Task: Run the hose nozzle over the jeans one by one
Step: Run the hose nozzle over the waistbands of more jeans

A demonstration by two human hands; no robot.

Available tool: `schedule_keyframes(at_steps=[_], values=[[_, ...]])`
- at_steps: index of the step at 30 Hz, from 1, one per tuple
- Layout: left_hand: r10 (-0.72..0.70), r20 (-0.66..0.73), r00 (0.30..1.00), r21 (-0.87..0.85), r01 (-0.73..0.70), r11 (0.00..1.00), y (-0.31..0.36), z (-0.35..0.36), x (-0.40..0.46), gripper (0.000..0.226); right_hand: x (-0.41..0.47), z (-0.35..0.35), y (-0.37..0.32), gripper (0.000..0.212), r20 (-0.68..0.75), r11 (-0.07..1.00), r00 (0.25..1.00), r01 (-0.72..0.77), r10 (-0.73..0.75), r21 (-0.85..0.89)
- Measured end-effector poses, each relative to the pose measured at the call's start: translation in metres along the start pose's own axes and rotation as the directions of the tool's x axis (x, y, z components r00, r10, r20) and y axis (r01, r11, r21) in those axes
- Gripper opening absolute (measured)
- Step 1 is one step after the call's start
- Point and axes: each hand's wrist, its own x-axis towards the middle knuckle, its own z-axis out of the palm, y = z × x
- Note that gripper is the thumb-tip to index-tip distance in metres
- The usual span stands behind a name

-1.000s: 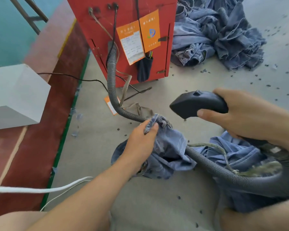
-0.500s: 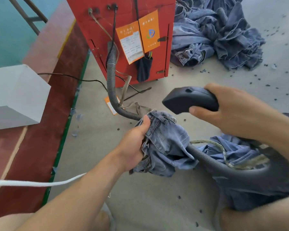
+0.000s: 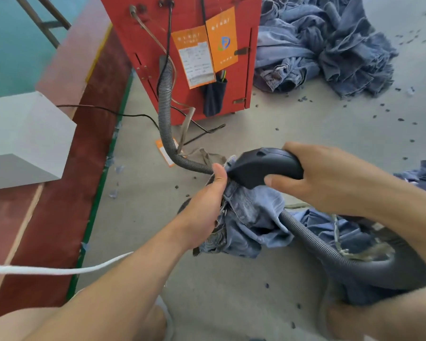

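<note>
— Since a moment ago our black plastic hose nozzle (image 3: 263, 167) has dropped onto the bunched pale-blue jeans (image 3: 251, 215).

— Right hand (image 3: 330, 178) grips it, left hand (image 3: 204, 212) clutches denim, near the red metal cabinet (image 3: 182, 18). The pile (image 3: 325, 43) beyond looks undone.

Person: both forearms bare, no sleeves in view. Left hand (image 3: 203, 207) and right hand (image 3: 330, 178) ungloved; no rings, watch or wristbands seen. Bare knees at 7 and 5 o'clock of frame; clothing not discernible.
</note>
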Motion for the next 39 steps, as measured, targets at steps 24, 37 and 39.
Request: schedule_keyframes(at_steps=[24, 37, 39], values=[[0.043, 0.295, 0.955, -0.453, 0.099, 0.886, -0.003, -0.005, 0.005, 0.097, 0.005, 0.018, -0.012, 0.032, -0.048, 0.999, 0.998, 0.042, -0.044, -0.029], [0.053, 0.409, 0.911, -0.504, 0.177, 0.845, 0.003, -0.007, 0.002, 0.099, 0.021, 0.02, -0.009, 0.033, -0.094, 1.0, 0.995, -0.024, 0.024, 0.005], [0.017, 0.356, 0.934, -0.355, 0.118, 0.927, 0.003, -0.005, 0.0, 0.074, 0.027, 0.011, -0.002, 0.034, -0.192, 0.995, 0.977, -0.086, 0.095, 0.055]])
